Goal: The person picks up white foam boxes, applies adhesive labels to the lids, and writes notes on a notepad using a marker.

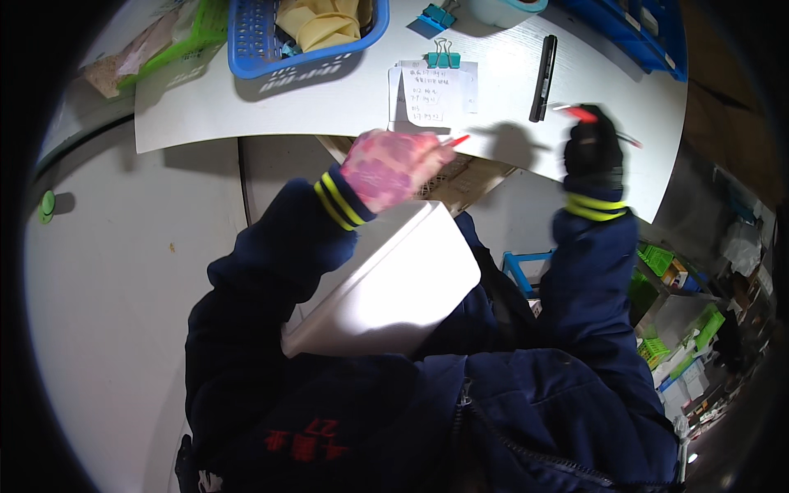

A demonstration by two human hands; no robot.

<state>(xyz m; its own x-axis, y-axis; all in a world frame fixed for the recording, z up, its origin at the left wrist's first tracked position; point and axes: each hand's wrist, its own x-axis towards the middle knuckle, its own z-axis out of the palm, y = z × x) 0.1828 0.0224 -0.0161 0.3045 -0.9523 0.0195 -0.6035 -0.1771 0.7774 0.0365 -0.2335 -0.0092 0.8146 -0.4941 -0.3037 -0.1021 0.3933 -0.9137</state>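
Observation:
My left hand (pixel 394 166), in a pink patterned glove, is just off the table's front edge. Its fingers pinch a small red item (pixel 457 140) that looks like a pen cap. Higher and to the right, over the table, my right hand (pixel 593 148) wears a black glove and is blurred. It grips a slim, red pen-like object (pixel 580 113) whose ends stick out on both sides. A white foam box (pixel 407 283) rests tilted against my lap, below the left hand. Handwritten paper slips (pixel 434 92) lie between the hands, held by a teal binder clip (pixel 444 57).
A black marker (pixel 543 77) lies on the white table (pixel 197 117). Behind are a blue basket (pixel 246 58) with yellowish gloves, another binder clip (pixel 439 17) and a blue rack (pixel 647 37). A blue stool frame (pixel 519 271) and green baskets (pixel 654 259) stand lower right.

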